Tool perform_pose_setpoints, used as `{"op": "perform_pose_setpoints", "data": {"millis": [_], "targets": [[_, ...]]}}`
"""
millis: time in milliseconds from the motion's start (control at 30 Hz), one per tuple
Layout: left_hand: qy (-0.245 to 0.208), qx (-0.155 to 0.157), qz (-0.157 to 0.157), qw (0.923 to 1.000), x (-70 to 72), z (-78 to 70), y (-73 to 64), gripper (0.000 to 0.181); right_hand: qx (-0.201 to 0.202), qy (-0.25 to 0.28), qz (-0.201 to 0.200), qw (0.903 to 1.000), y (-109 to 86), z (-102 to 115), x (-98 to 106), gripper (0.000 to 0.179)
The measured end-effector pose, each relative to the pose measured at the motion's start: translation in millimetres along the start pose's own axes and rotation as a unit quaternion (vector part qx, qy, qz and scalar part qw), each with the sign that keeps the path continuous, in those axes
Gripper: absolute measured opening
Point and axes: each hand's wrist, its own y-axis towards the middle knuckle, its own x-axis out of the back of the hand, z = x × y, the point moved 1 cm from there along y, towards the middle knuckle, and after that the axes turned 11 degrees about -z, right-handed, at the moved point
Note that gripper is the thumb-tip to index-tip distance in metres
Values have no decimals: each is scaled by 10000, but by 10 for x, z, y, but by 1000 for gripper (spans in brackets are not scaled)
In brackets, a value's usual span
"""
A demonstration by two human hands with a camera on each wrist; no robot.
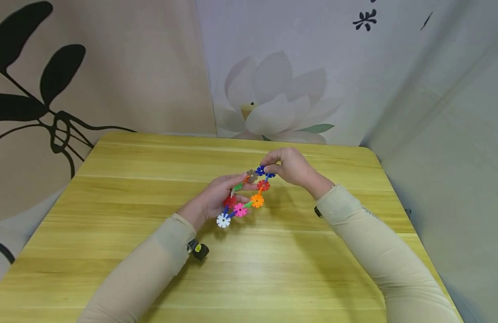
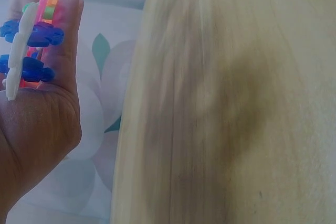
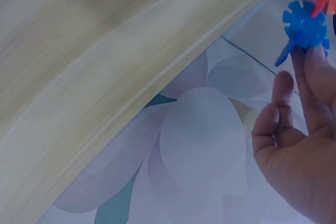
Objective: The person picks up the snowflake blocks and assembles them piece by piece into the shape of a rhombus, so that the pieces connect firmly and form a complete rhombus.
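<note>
Several notched plastic snowflake discs, slotted together, form a loop held above the table. In the head view, my left hand [image 1: 214, 195] holds the loop's left side, with its thumb by a grey disc [image 1: 252, 175] and fingers behind the loop. My right hand [image 1: 291, 168] pinches a dark blue disc [image 1: 260, 170] at the top end. Down the near side run a red disc [image 1: 263, 185], an orange disc [image 1: 257, 200], a pink disc [image 1: 240, 210] and a white disc [image 1: 223, 220] lowest. The right wrist view shows a blue disc [image 3: 307, 24] at the right fingertips.
The wooden table [image 1: 297, 278] stretches beneath both arms. A curtain with a printed flower [image 1: 279, 98] hangs behind its back edge, and a pale fabric wall [image 1: 455, 134] stands along the right. Both wrists wear dark straps, with a black device [image 1: 200, 251] at the left wrist.
</note>
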Motion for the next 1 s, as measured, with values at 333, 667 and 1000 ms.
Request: {"op": "perform_pose_setpoints", "data": {"millis": [333, 667, 1000], "targets": [[-115, 54, 85, 9999, -5, -9, 1, 59, -259, -32, 78, 9996, 23, 38, 32, 9], [7, 18, 127, 9999, 5, -1, -5, 60, 465, -453, 10, 9979, 18, 50, -8, 5], [-151, 19, 161, 9998, 34, -16, -8, 60, 794, -453, -255, 9955, -16, 62, -36, 7]]}}
